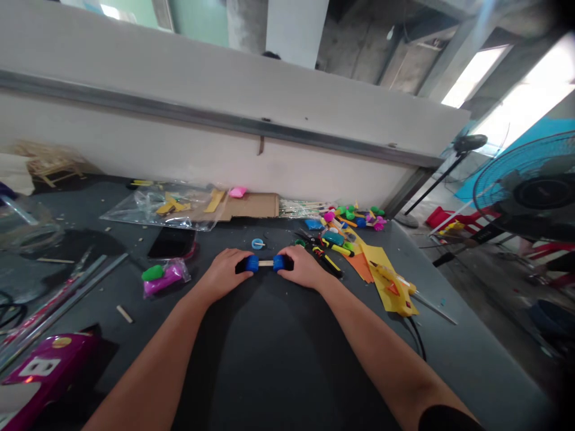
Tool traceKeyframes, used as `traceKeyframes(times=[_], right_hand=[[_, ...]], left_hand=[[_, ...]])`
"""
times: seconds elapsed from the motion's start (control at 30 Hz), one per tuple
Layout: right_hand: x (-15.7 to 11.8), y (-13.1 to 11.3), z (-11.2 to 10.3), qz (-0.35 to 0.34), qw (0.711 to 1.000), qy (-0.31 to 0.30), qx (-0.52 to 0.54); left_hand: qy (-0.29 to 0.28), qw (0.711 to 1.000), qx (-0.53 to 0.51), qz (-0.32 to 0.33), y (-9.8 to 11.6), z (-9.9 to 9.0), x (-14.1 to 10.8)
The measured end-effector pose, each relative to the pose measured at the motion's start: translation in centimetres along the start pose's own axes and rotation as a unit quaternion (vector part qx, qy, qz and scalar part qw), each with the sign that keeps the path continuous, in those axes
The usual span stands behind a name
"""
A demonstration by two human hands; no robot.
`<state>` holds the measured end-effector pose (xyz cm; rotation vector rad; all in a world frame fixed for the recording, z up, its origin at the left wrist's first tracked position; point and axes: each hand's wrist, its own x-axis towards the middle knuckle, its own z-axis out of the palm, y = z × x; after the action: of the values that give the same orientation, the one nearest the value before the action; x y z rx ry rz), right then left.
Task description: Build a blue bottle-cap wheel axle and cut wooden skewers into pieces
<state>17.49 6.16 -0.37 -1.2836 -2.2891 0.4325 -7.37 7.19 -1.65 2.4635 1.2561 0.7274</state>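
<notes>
My left hand point(220, 274) and my right hand point(303, 267) rest on the dark tabletop point(265, 359), each closed over one end of a small wooden axle point(266, 263). Each end carries a blue-and-black wheel, the left wheel point(251, 263) and the right wheel point(279, 262), partly hidden by my fingers. Just beyond the axle lies a small blue ring point(257, 243). Nearest my right hand are yellow-and-black pliers point(324, 258). A yellow hot glue gun point(393, 287) lies on yellow paper further right.
Green and magenta clay in a plastic bag point(164, 279) and a black phone point(173, 242) lie left of my hands. Coloured craft pieces point(354, 218) and a cardboard piece point(251, 206) line the back wall. Metal rods point(63, 299) lie at left. A standing fan point(527, 188) stands beyond the right edge.
</notes>
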Motion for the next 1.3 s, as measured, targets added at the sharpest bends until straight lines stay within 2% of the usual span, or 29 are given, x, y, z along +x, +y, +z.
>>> traceKeyframes(times=[0.1,0.2,0.27,0.33,0.4,0.47,0.6,0.7,0.8,0.93,1.0,1.07,1.13,1.2,1.3], right_hand=[[-0.1,-0.1,-0.1,-0.002,1.000,0.009,0.010],[-0.2,0.0,0.2,0.015,0.997,0.062,0.044],[-0.3,0.1,0.6,0.049,0.987,0.132,0.074],[-0.3,0.2,1.0,0.089,0.970,0.205,0.091],[-0.2,0.2,1.5,0.118,0.959,0.247,0.078],[-0.2,0.1,1.8,0.135,0.957,0.255,0.030],[-0.1,-0.2,1.7,0.131,0.964,0.224,-0.062],[-0.3,-0.5,0.9,0.107,0.974,0.184,-0.071],[-1.2,-0.8,-0.7,0.098,0.979,0.174,-0.038],[-3.9,-0.9,-2.9,0.073,0.988,0.138,-0.009],[-5.7,-0.8,-3.7,0.064,0.992,0.111,-0.020],[-7.4,-0.7,-4.4,0.062,0.993,0.094,-0.043],[-8.8,-0.6,-4.8,0.061,0.992,0.087,-0.065],[-9.7,-0.3,-5.0,0.064,0.991,0.089,-0.076],[-9.8,0.5,-4.8,0.070,0.988,0.109,-0.085]], left_hand=[[0.014,1.000,-0.023,-0.013,0.2,-0.1,-0.2],[0.057,0.994,-0.080,-0.041,-0.2,-0.2,-0.4],[0.125,0.980,-0.126,-0.092,-0.7,-0.2,-0.4],[0.205,0.953,-0.160,-0.156,-1.0,-0.3,-0.5],[0.257,0.929,-0.153,-0.217,-0.9,-0.5,-0.6],[0.258,0.926,-0.082,-0.263,-0.3,-0.8,-0.7],[0.194,0.928,0.085,-0.307,1.4,-1.8,-0.6],[0.200,0.919,0.099,-0.324,2.8,-3.0,0.1],[0.225,0.930,0.059,-0.285,4.4,-4.2,0.7],[0.212,0.964,0.041,-0.155,7.8,-4.8,0.0],[0.147,0.981,0.061,-0.109,9.5,-4.1,-1.2],[0.033,0.993,0.088,-0.074,10.8,-2.9,-2.4],[0.022,0.994,0.099,-0.039,11.8,-1.7,-3.2],[0.012,0.997,0.065,0.030,13.0,-0.6,-2.8],[0.026,0.995,0.040,0.089,15.6,0.3,0.3]])
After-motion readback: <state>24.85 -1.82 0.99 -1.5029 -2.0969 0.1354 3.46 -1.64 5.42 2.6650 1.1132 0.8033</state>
